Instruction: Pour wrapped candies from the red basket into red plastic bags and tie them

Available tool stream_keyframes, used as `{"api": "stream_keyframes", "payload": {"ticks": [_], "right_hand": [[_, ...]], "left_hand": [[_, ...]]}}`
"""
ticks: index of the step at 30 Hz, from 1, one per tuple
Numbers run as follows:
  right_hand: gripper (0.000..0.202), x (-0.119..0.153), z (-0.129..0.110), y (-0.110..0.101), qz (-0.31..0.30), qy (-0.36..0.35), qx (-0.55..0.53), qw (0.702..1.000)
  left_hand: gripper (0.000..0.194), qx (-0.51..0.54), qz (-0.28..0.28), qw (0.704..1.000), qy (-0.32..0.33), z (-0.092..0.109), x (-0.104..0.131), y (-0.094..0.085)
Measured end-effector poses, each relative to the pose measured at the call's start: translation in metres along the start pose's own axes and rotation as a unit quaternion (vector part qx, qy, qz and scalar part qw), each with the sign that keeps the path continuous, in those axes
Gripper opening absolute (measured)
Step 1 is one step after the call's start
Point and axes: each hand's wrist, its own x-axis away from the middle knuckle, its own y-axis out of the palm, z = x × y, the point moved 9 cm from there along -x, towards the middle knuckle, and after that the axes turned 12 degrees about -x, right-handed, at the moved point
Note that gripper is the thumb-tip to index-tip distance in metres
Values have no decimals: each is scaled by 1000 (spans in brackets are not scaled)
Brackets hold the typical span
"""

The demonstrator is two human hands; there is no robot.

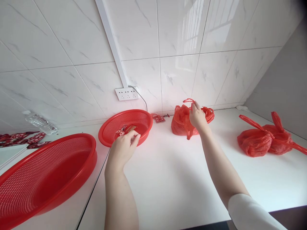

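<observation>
My right hand is closed on the handle of a red plastic bag, which stands full on the white table near the wall; a loop of the handle sticks up past my fingers. My left hand is in front of a round red plastic basket, its fingers curled against the thumb. Whatever those fingers may hold is hidden. Inside that basket lie a few small patterned red-and-white pieces and a brownish piece.
A larger red basket stands at the left. Behind it are a clear plastic bottle and dark red patterned pieces. Tied red bags sit at the right. A small red patterned pouch lies by the wall, below a socket strip.
</observation>
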Motion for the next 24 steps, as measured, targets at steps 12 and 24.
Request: {"api": "stream_keyframes", "payload": {"ticks": [12,24], "right_hand": [[51,25,31,4,7,12,-99,995],[30,17,60,61,-145,78,50,985]], "left_hand": [[27,10,-10,1000,16,10,0,3],[26,-3,-26,999,23,15,-2,8]]}}
